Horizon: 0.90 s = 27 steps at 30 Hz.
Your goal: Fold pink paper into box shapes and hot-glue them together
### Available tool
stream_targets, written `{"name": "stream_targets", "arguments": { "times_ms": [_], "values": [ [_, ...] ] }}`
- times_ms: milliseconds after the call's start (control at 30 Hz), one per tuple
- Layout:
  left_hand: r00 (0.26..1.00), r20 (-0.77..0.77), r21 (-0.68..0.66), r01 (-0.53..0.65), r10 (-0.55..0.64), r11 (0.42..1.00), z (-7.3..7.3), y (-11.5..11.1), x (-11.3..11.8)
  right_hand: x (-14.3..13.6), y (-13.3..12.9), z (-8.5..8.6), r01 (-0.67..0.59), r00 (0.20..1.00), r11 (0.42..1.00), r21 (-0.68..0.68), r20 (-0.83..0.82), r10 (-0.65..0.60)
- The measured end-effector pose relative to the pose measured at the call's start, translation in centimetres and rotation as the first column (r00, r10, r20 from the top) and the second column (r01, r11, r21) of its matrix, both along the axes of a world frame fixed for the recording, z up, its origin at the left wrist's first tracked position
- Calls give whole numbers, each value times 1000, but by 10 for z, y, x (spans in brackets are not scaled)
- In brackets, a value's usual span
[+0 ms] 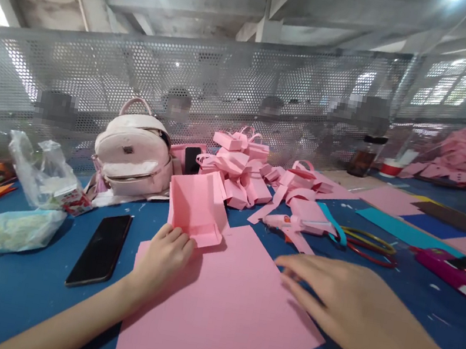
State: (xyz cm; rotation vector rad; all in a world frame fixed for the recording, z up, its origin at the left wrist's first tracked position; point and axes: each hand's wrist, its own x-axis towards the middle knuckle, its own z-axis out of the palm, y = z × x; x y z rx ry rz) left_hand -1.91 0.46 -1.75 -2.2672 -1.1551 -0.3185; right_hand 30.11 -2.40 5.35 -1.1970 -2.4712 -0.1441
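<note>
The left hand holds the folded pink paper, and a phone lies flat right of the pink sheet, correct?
No, the phone lies flat left of the pink sheet in the head view; the left hand does hold the folded pink paper.

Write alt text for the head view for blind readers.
The left hand holds a folded pink paper piece at a flat pink paper sheet's far edge; the right hand is near its right edge. Behind: pale pink backpack, heaped pink paper shapes.
</note>
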Motion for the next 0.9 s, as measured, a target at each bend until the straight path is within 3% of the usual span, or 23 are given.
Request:
{"name": "stream_targets", "arguments": {
  "times_ms": [67, 100, 233, 333, 433, 900],
  "values": [
    [1000, 4, -2, 24, -24, 1000, 5, -3, 1, -27, 4, 8, -257, 966, 965, 56, 47, 255],
    [999, 7, -3, 37, -37, 999, 8, -6, 2, -40, 8, 10, -327, 944, 942, 77, 62, 323],
    [997, 22, -11, 73, -73, 997, 16, -24, 9, -87, 32, 1, -454, 882, 885, 103, 196, 429],
    [996, 36, -33, 81, -79, 996, 16, -30, 11, -108, 47, -11, -400, 869, 917, 3, 319, 378],
    [996, 57, -72, 68, -64, 995, 14, -26, 8, -114, 54, -18, -339, 884, 940, -31, 332, 329],
    [989, 145, -290, 40, 3, 956, 22, -14, 3, -107, 61, -18, -313, 890, 932, -184, 286, 356]
  ]
}}
